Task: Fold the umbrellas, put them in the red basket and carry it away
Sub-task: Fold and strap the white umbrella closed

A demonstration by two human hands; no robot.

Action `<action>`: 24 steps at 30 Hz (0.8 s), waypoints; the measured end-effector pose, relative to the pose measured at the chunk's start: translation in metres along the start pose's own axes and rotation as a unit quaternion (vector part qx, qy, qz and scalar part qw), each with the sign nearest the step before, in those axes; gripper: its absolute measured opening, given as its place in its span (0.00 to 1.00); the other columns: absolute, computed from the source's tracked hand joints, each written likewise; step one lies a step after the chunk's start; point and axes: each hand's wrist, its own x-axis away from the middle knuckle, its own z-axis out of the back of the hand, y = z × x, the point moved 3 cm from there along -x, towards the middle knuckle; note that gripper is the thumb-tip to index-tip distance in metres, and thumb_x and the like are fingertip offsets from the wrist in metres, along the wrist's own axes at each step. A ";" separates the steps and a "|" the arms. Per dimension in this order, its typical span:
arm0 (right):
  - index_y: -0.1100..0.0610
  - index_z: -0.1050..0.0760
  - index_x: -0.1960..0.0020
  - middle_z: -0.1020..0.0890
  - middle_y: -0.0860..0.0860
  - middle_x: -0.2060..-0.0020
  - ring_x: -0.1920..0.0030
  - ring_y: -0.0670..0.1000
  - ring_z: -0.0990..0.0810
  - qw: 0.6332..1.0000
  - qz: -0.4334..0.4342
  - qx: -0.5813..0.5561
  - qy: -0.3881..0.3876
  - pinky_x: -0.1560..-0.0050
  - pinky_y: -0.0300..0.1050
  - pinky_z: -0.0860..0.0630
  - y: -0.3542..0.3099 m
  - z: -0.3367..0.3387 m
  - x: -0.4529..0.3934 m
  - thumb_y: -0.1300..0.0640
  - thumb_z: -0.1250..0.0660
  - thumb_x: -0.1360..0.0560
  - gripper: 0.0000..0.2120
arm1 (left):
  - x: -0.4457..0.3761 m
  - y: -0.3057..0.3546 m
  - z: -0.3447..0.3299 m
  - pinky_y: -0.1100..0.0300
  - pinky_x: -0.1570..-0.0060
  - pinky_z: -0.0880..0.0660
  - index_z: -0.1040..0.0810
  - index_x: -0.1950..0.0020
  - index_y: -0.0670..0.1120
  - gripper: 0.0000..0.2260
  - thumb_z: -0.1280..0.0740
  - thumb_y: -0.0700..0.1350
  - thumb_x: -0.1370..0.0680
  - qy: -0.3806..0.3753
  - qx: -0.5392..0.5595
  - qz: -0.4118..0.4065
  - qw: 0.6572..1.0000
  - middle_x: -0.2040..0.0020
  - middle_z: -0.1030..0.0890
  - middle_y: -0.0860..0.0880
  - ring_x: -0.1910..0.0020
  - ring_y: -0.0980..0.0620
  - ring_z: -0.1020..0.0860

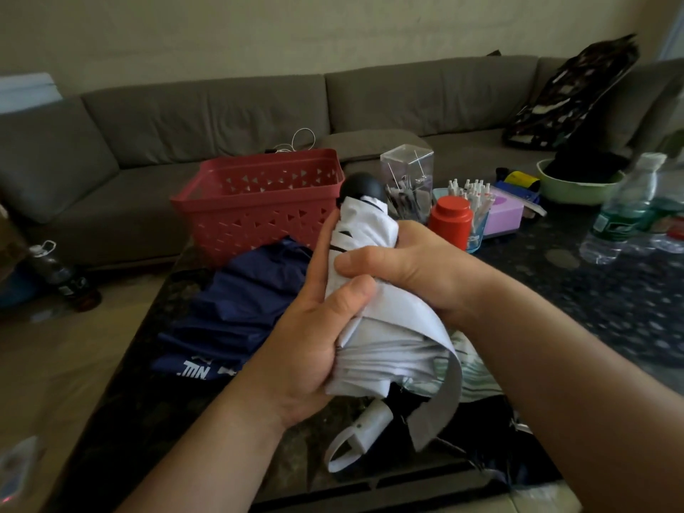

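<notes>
A white folding umbrella (385, 357) with a black round tip and a white handle with a wrist loop is held upright above the dark table. My left hand (307, 342) grips its lower canopy, thumb pressed into the cloth. My right hand (411, 268) wraps round the upper canopy from the right. A loose white strap hangs down at the right side. A navy blue umbrella (237, 312) lies unfolded on the table to the left. The red basket (259, 205) stands behind it with nothing visible inside.
On the dark speckled table (577, 290) stand a red-lidded jar (449, 222), a clear box of sticks (407, 179), a cup of pens, a green bowl (581, 183) and plastic bottles (625, 209). A grey sofa (207, 120) wraps behind. A bottle lies on the floor at left.
</notes>
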 end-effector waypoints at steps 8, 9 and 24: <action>0.56 0.15 0.55 0.12 0.51 0.62 0.59 0.52 0.11 0.982 -0.024 0.147 0.115 0.49 0.59 0.14 0.006 0.000 -0.003 0.46 0.17 0.33 0.16 | -0.002 -0.001 0.012 0.50 0.31 0.23 0.42 0.19 0.70 0.37 0.31 0.46 0.22 0.022 -0.049 0.042 0.998 0.29 0.20 0.57 0.31 0.52 0.20; 0.56 0.15 0.56 0.12 0.51 0.62 0.59 0.51 0.12 0.982 -0.021 0.149 0.114 0.49 0.59 0.14 0.006 -0.001 -0.004 0.46 0.17 0.33 0.16 | -0.002 -0.002 0.012 0.51 0.32 0.23 0.42 0.19 0.69 0.37 0.30 0.46 0.21 0.022 -0.043 0.044 0.998 0.30 0.19 0.56 0.32 0.52 0.19; 0.56 0.16 0.47 0.16 0.55 0.57 0.58 0.54 0.20 0.995 0.026 0.094 -0.014 0.56 0.45 0.21 0.003 0.012 0.007 0.56 0.31 0.18 0.06 | -0.013 -0.005 0.058 0.58 0.58 0.16 0.11 0.55 0.45 0.28 0.43 0.61 0.14 0.078 0.227 0.134 0.961 0.58 0.13 0.49 0.59 0.53 0.13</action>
